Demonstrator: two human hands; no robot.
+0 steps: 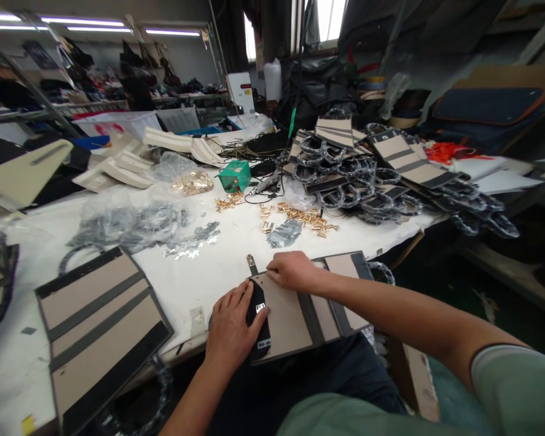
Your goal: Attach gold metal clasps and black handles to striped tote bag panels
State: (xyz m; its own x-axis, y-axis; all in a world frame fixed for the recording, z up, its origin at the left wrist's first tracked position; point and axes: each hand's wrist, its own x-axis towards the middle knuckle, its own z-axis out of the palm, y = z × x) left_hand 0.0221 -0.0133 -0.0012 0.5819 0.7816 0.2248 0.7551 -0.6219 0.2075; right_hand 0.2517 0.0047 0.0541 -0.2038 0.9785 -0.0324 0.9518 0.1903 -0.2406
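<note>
A beige and black bag panel (286, 321) lies over my lap and the table's edge. On its left end a black strip carries small white marks. My left hand (231, 330) rests there with its fingers stretched out and its thumb apart. Close by, my right hand (295, 270) is closed in a pinch at the panel's upper edge; what its fingertips hold is hidden. A small tab with a metal clasp (251, 263) sticks out just beyond. One wrapped handle (382, 272) shows at the panel's right end.
A second bag panel (104, 327) lies at left. Gold-coloured metal fittings (302, 217) and flat grey metal plates (285, 234) are scattered ahead. Behind them stand a green box (235, 176) with a cord and a pile of panels with wrapped handles (340, 175).
</note>
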